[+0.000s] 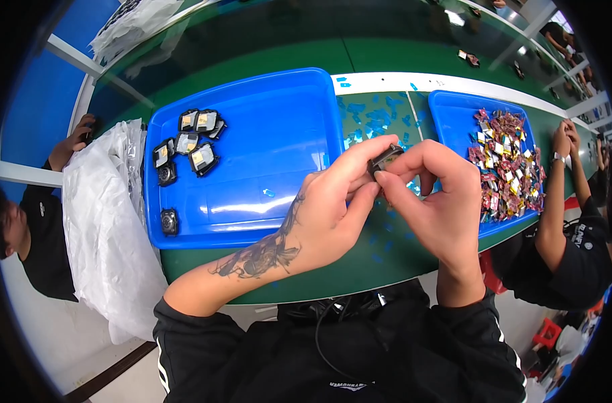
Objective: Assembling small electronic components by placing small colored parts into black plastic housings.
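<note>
Both my hands meet over the green table, around a small black plastic casing [385,161] with part of its inside showing. My left hand [336,198] grips the casing's left side between thumb and fingers. From the other side my right hand [444,195] pinches at its edge with thumb and forefinger; whether it also holds a tiny part is hidden. To the left, a large blue tray [272,161] holds several similar black casings [187,142], some with pale rectangular pieces inside. A single black casing [169,221] lies near the tray's lower left corner.
A second blue tray [449,111] at the right carries a heap of small red, white and yellow electronic parts [507,164]. Blue film scraps [376,114] litter the table between the trays. White plastic sheeting [104,221] hangs at the left. People sit on both sides.
</note>
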Available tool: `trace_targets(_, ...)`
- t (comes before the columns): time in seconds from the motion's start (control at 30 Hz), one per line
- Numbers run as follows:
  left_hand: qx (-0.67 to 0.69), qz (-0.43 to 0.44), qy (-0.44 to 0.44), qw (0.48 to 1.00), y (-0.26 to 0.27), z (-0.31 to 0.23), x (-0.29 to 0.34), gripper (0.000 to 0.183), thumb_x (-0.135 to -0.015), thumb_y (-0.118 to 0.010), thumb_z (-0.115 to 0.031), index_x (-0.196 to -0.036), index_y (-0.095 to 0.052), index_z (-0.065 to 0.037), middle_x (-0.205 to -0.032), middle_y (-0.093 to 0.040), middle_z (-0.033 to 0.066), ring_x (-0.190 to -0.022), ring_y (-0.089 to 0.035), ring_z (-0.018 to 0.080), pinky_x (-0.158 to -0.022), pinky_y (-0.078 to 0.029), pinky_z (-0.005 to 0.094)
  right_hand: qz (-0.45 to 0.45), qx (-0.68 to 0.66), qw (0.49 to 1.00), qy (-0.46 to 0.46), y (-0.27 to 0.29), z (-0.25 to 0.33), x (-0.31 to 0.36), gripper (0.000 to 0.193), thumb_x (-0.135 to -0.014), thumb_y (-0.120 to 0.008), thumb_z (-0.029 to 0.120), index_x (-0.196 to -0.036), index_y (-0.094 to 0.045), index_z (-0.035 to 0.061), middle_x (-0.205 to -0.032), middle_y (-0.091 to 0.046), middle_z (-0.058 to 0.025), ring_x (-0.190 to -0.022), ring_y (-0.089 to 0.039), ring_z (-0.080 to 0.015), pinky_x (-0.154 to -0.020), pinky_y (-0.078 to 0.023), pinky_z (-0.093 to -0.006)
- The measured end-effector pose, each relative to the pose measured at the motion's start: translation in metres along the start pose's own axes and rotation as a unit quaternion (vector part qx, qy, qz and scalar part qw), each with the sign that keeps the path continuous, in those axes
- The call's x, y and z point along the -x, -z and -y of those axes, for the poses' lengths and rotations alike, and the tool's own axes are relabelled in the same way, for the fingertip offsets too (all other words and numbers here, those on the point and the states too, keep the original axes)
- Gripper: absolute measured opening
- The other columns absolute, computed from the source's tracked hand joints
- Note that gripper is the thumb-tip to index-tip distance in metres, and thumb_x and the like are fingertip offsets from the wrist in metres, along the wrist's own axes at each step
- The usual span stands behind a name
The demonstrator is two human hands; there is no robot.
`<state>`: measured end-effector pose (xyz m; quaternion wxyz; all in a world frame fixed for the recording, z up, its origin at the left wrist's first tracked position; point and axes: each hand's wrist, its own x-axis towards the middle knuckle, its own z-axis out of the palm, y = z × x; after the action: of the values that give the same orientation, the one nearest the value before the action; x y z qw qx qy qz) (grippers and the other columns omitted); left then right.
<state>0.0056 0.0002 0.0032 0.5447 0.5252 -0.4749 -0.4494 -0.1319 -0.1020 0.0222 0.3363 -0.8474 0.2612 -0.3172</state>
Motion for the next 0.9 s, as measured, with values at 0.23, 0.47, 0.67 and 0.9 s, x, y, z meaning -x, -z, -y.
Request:
trace_targets(0.23, 0.056, -0.027, -0.016, 0.998, 0.000, 0.007, -0.002, 0.047, -0.095, -0.044, 0.011, -0.141, -0.036, 0.004, -0.124, -0.058, 0.0167, -0.113, -0.058, 0.0169, -0.096, -0.048, 0.0296, 0.018, 0.058, 0.997, 0.045, 0.000, -0.012, -0.002, 0.021, -0.073, -0.075, -0.001, -0.080, -0.055, 0.0026, -0.074, -0.051, -0.0033, -0.068, -0.054, -0.0115, -0.056, -0.042, -0.0218)
trace_targets(0.47, 0.138, -0.070, -0.068, 0.986, 0.001, 0.006, -0.006, 0.043, -0.093, -0.046, 0.009, -0.136, -0.043, 0.003, -0.124, -0.056, 0.0181, -0.112, -0.060, 0.0220, -0.099, -0.050, 0.0339, 0.050, -0.242, 0.963, -0.108, 0.002, -0.020, 0.019, 0.017, -0.082, -0.071, -0.004, -0.097, -0.062, -0.0015, -0.090, -0.066, -0.0034, -0.083, -0.064, -0.0086, -0.073, -0.053, -0.0217)
trace_targets(0.67, -0.215, -0.072, -0.186, 0.956, 0.006, -0.003, -0.004, 0.037, -0.082, -0.060, 0.012, -0.117, -0.065, 0.000, -0.120, -0.060, 0.0182, -0.104, -0.066, 0.0270, -0.084, -0.055, 0.0322, 0.028, -0.302, 0.944, -0.128, 0.009, -0.010, 0.019, 0.015, -0.086, -0.067, -0.005, -0.101, -0.066, -0.0039, -0.092, -0.067, -0.0057, -0.086, -0.065, -0.0103, -0.077, -0.055, -0.0237)
trace_targets(0.9, -0.370, -0.087, -0.301, 0.875, 0.008, 0.006, -0.007, 0.032, -0.076, -0.071, 0.006, -0.106, -0.070, -0.001, -0.117, -0.065, 0.0153, -0.097, -0.068, 0.0270, -0.077, -0.058, 0.0317, 0.036, -0.284, 0.951, -0.118, 0.008, -0.011, 0.021, 0.010, -0.087, -0.067, -0.004, -0.097, -0.067, -0.0050, -0.095, -0.066, -0.0068, -0.088, -0.064, -0.0108, -0.078, -0.056, -0.0240)
